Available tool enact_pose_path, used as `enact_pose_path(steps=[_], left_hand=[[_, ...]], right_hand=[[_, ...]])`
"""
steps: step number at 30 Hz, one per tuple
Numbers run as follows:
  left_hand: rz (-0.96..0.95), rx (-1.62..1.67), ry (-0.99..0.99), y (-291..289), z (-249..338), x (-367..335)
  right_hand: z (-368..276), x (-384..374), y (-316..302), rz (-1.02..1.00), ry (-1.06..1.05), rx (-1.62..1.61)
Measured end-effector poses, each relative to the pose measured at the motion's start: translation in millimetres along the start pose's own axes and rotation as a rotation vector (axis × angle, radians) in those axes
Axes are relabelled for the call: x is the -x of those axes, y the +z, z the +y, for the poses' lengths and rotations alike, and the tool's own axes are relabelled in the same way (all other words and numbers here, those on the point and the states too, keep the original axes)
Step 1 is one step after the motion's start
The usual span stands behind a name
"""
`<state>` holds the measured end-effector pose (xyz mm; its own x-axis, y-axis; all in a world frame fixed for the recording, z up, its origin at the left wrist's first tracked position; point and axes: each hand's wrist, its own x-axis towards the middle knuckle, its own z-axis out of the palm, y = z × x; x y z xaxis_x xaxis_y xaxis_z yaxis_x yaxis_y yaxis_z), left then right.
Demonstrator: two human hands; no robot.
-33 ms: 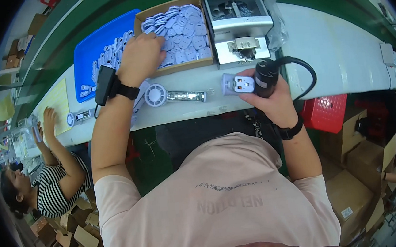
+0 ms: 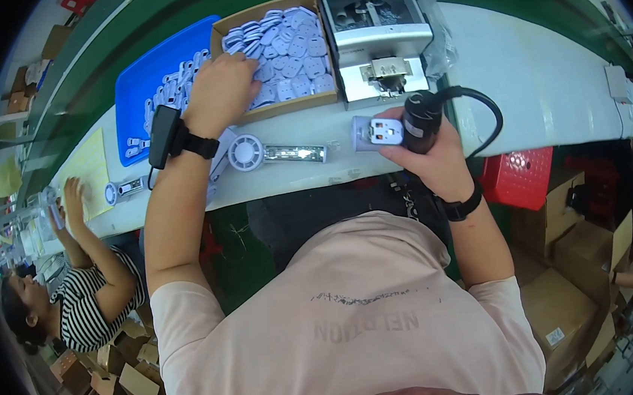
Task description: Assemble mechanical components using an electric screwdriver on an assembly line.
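Observation:
My left hand (image 2: 223, 89) reaches over the left side of a shallow cardboard box (image 2: 279, 112) full of small white plastic covers (image 2: 293, 65). Its fingertips are partly hidden, so whether it grips a cover does not show. A black electric screwdriver (image 2: 421, 122) with a thick cable is in my closed right hand (image 2: 439, 158). That hand's thumb lies by a white plastic part (image 2: 385, 131) with small openings, beside the screwdriver. Between my hands a white handheld fan (image 2: 247, 152) lies on the bench, its handle (image 2: 296, 152) showing the inside. Another white part (image 2: 220, 168) is half hidden by my left wrist.
Behind the right hand stands a silver screw feeder (image 2: 378, 41). A blue tray (image 2: 127, 101) holds small white parts, left of the box. A co-worker (image 2: 88, 293) sits at left near another fan (image 2: 113, 193). A red basket (image 2: 520, 180) and cardboard boxes are at right.
The whole view has shifted very slightly. My hands and the things about them keep their places.

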<state>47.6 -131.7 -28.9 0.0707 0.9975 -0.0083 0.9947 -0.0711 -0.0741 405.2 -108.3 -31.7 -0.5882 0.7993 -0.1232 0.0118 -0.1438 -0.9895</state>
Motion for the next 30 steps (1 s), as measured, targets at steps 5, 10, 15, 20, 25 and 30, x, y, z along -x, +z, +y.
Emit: enact_pose_path(steps=[5, 10, 15, 20, 25, 30], left_hand=[[0.205, 0.17, -0.019, -8.6, 0.1, 8.1], [0.184, 1.566, -0.131, -61.0, 95.6, 66.5], [0.361, 1.996, -0.195, -28.1, 162.7, 62.5], [0.575, 1.475, -0.108, -7.2, 167.6, 45.3], [0.609, 1.099, 0.117, -6.9, 162.5, 43.3], [0.568, 0.845, 0.336, -7.7, 146.1, 43.2]], right_hand=[[-9.5, -1.6, 0.2, -0.026, 0.004, 0.052], [-7.6, 0.4, -0.5, -0.013, 0.017, 0.048], [-8.2, 0.6, 5.3, -0.02, 0.015, 0.025], [-5.1, 0.4, 2.7, -0.012, 0.023, 0.051], [-2.5, -1.6, -0.6, 0.012, -0.007, 0.082], [0.8, -1.7, -2.8, -0.01, 0.008, 0.013]])
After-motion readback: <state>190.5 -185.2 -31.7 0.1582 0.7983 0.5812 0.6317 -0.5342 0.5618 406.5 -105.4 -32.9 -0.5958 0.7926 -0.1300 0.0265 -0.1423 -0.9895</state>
